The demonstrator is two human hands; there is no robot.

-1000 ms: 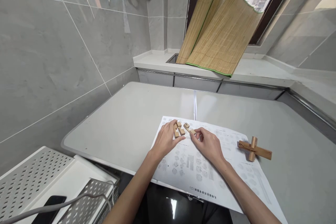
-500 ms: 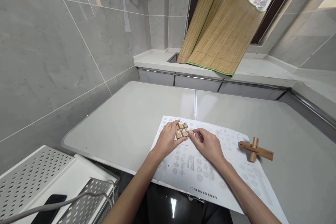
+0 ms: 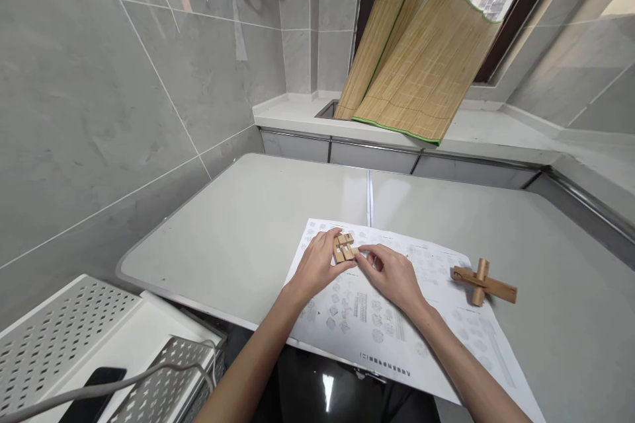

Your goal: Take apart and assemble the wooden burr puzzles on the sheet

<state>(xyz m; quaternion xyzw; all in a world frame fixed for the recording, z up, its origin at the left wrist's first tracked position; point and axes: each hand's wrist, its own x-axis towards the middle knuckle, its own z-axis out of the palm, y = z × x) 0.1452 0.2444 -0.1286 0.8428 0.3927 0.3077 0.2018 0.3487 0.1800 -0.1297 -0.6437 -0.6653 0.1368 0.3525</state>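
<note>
A small cluster of notched wooden puzzle pieces (image 3: 343,248) lies above the printed sheet (image 3: 347,344). My left hand (image 3: 317,259) curls round its left side, thumb along the near edge and fingertips at the far edge. From the right, my right hand (image 3: 389,272) pinches a wooden piece at the cluster's right side, touching the other pieces. How far that piece sits inside the cluster I cannot tell. A wooden cross-shaped puzzle (image 3: 480,283), a flat bar with a round peg across it, rests at the sheet's right edge, apart from both hands.
The grey folding table (image 3: 238,225) has a seam down its middle. Beyond it, a bamboo mat (image 3: 421,59) leans over the white counter (image 3: 292,117). A white perforated rack (image 3: 64,317) with a phone (image 3: 94,393) and a cable stands at the lower left.
My right hand has shifted slightly left, bringing its wooden piece closer in against the others. The cluster looks more compact. My left hand has barely moved.
</note>
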